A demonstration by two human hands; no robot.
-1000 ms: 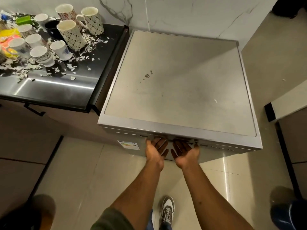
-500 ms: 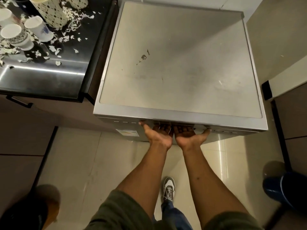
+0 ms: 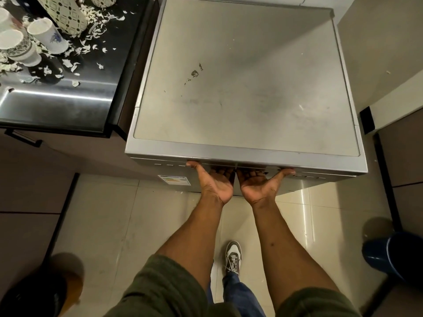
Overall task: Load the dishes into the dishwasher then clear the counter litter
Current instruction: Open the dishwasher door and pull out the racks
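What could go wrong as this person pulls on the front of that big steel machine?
1. Both hands, left hand and right hand, hook palm-up under the dishwasher front lip; the door may drop suddenly.
2. The shoe stands right below the door's likely path.
3. Cups and paper scraps crowd the counter alongside; a jolt might scatter them.

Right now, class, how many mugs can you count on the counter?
5: two patterned ones at the top edge, and three white ones at the left. More may lie out of view.
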